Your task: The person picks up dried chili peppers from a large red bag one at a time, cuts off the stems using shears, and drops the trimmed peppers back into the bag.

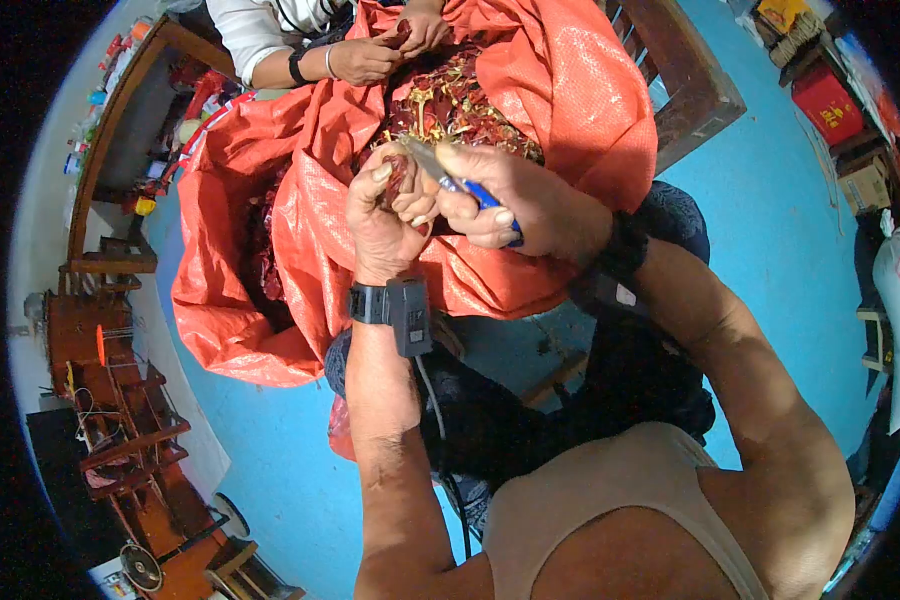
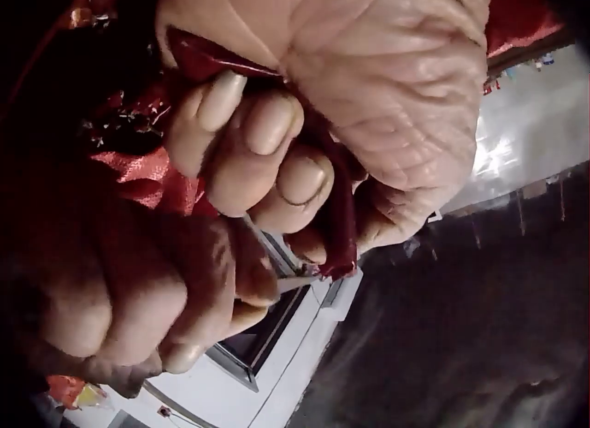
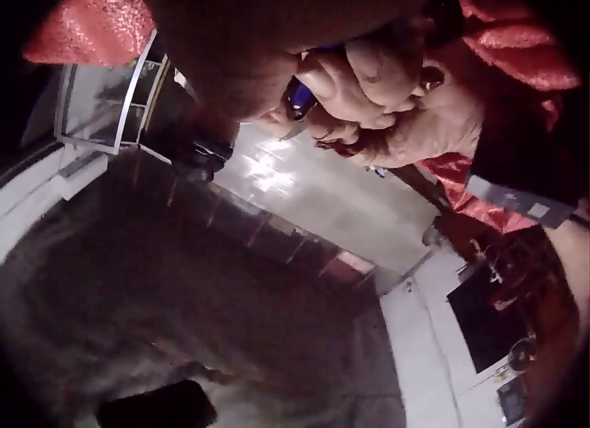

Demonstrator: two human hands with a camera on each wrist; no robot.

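Note:
My left hand (image 1: 395,205) grips a dried red chilli (image 1: 398,178) over an orange sack (image 1: 530,110) heaped with dried chillies (image 1: 450,100). In the left wrist view the left hand's fingers (image 2: 267,137) curl round the dark red chilli (image 2: 336,234). My right hand (image 1: 495,195) holds a blue-handled cutter (image 1: 485,198), its metal blades (image 1: 425,158) set against the chilli. The right wrist view shows the blue handle (image 3: 300,94) under curled fingers (image 3: 369,77).
Across the sack a second person's hands (image 1: 370,55) work on the chillies. A wooden bench (image 1: 685,80) stands to the right, on a blue floor (image 1: 790,260). Wooden shelves (image 1: 120,400) line the left. Boxes and a red crate (image 1: 828,100) sit far right.

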